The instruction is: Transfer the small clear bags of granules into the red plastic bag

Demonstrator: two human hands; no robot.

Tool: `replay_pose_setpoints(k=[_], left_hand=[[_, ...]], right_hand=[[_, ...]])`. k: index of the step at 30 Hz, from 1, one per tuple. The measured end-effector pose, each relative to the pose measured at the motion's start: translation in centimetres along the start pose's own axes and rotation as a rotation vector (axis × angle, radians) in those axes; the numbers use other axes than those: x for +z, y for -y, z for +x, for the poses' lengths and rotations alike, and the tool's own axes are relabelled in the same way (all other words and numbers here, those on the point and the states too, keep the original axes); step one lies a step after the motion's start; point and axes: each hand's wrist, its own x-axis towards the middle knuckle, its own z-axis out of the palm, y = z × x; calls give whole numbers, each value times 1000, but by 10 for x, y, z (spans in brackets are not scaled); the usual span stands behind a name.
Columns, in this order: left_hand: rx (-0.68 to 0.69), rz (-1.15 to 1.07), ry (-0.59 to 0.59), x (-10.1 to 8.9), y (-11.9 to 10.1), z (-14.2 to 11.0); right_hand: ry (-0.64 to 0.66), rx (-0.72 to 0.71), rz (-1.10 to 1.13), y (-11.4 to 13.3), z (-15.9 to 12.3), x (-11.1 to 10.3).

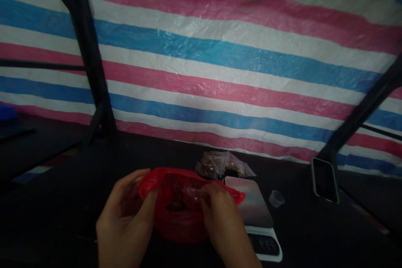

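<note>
A red plastic bag stands with its mouth open on the black table, dark loose contents showing dimly inside. My left hand grips the bag's left rim between thumb and fingers. Over the right side of the mouth, my right hand has its fingers pinched together on a small clear plastic piece, whose exact kind I cannot make out. Just right of the bag, partly behind my right hand, lies a kitchen scale with a metal plate and dark button panel.
Several clear zip bags with brownish contents lie behind the scale. To its right are a small clear plastic cup and a phone. Dark frame posts rise before a striped plastic sheet at the table's back.
</note>
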Motion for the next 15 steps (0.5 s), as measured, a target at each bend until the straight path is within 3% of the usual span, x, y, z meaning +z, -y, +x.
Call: replay_pose_setpoints(k=[3,5,8,10,13,15], left_hand=[[96,81,57,0,9,-1],[276,234,52,-1,15,-2],[616,492,-47,-4,21,-7],[724,574,-80,-4,24,-13],[855,648,8,1,30,-22],[960,662,68,8,35,-26]], right_hand=[[-29,-1,76,1,2,-7],[-69,22,175,2,4,-14],[-118,72,314,3,7,-20],[-129,96,364,2,8,-19],[-161,104,450,-5,11,-21],[-231,97,542,-19,15,-33]])
